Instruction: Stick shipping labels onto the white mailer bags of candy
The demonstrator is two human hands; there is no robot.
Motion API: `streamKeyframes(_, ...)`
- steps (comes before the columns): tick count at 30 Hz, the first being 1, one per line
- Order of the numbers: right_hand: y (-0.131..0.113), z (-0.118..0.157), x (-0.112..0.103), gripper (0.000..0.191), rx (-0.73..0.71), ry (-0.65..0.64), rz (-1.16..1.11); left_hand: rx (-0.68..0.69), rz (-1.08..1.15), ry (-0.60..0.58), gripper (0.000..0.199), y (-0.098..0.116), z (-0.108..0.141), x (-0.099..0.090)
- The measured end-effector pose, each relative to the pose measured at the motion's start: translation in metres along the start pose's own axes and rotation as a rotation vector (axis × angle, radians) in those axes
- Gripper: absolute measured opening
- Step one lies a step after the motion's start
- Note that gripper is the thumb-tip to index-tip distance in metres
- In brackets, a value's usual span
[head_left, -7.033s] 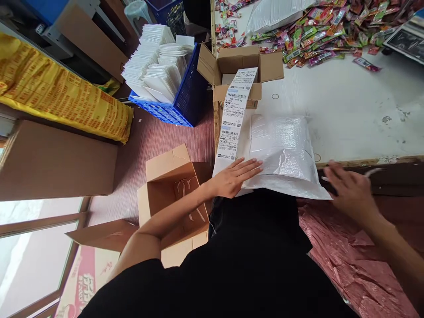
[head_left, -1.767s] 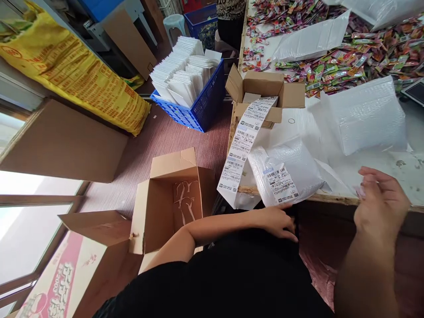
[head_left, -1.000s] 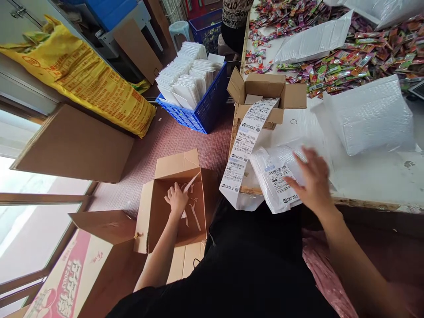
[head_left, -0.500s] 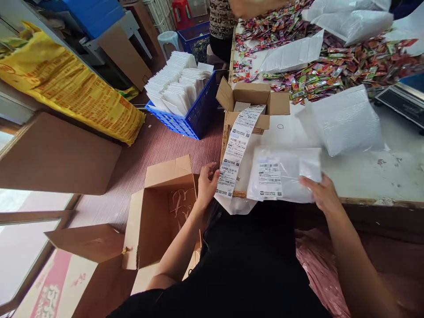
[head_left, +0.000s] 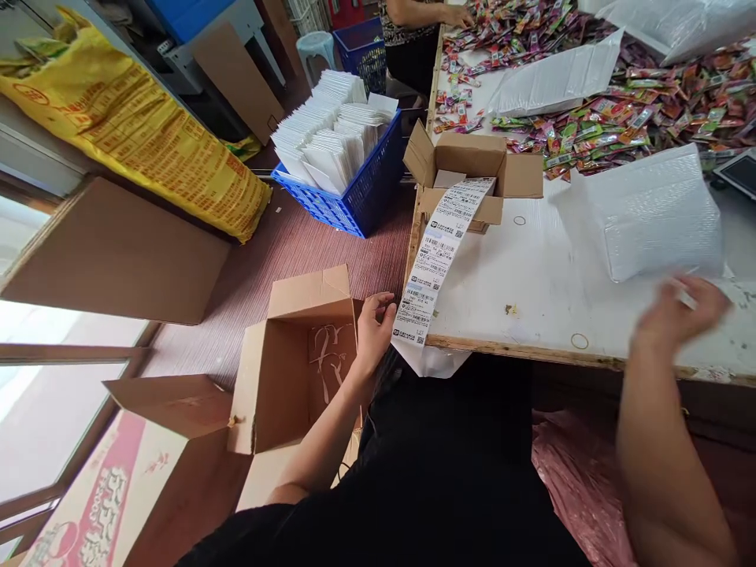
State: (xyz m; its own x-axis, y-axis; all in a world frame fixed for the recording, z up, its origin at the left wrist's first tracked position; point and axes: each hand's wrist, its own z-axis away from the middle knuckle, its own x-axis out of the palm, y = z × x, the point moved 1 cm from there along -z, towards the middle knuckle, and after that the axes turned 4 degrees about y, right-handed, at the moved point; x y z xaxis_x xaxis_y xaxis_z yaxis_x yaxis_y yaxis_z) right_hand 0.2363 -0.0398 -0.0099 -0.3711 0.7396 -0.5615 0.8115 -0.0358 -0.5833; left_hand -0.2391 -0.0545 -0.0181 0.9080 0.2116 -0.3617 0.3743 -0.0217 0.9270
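Observation:
My left hand is beside the table's near left corner, fingers loosely curled and thumb apart from them. Nothing shows between them. Close to its fingertips runs a strip of printed shipping labels. The strip comes out of a small open carton and reaches the table edge, where white backing paper folds over. My right hand is smeared by motion over the table's right part. Its fingers look bent, and I cannot make out whether they hold anything. Just beyond it lies a white bubble-lined mailer.
Small colourful sachets are heaped on the far table, with another white mailer on them. A co-worker's hand reaches into the heap. Left stand a blue basket of white envelopes, an open carton and a yellow sack.
The labelled white package that my right hand held has gone from view. My right hand has swung to the right. My left hand stays beside the label strip; the view has shifted.

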Motion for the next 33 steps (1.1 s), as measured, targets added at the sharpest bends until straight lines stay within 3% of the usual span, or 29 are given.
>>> streamKeyframes(2,0.000,-0.026,0.041,0.039,0.165,-0.116,0.157,0.007,0.020,-0.011,0.028,0.007,0.003,0.002)
streamKeyframes(5,-0.003,-0.056,0.090,0.052,0.322,-0.484,0.436,0.024,0.041,-0.018,0.027,0.015,0.010,0.001)
streamKeyframes(8,-0.005,-0.066,0.107,0.055,0.290,-0.560,0.557,0.034,0.041,0.008,0.026,0.016,0.018,-0.004)
streamKeyframes(12,-0.002,-0.038,0.081,0.047,0.179,-0.559,0.492,-0.030,0.045,0.044,0.025,0.014,0.025,-0.007)
streamKeyframes(17,0.009,0.044,0.008,0.031,-0.007,-0.498,0.277,-0.027,0.085,0.001,0.023,0.026,0.024,0.006)
streamKeyframes(21,0.019,0.086,-0.042,0.038,-0.060,-0.359,0.171,0.000,0.094,-0.243,0.026,0.040,0.018,0.049)
streamKeyframes(23,0.013,0.093,-0.056,0.042,-0.029,-0.308,0.222,0.023,0.050,-0.351,0.043,0.045,0.009,0.082)
streamKeyframes(25,-0.010,0.096,-0.061,0.042,-0.033,-0.210,0.246,0.043,-0.008,-0.395,0.063,0.052,-0.005,0.117)
streamKeyframes(26,-0.028,0.099,-0.060,0.040,-0.048,-0.151,0.235,0.029,-0.018,-0.411,0.062,0.057,-0.014,0.134)
streamKeyframes(28,-0.069,0.107,-0.050,0.032,-0.099,-0.110,0.144,-0.062,0.005,-0.460,0.031,0.068,-0.032,0.160)
streamKeyframes(29,-0.090,0.112,-0.043,0.030,-0.136,-0.164,0.071,-0.121,0.033,-0.483,0.021,0.074,-0.040,0.168)
streamKeyframes(31,-0.120,0.120,-0.030,0.030,-0.219,-0.350,-0.046,-0.249,0.141,-0.508,0.030,0.084,-0.046,0.172)
streamKeyframes(33,-0.129,0.123,-0.027,0.033,-0.258,-0.447,-0.035,-0.378,0.311,-0.465,0.031,0.087,-0.039,0.157)
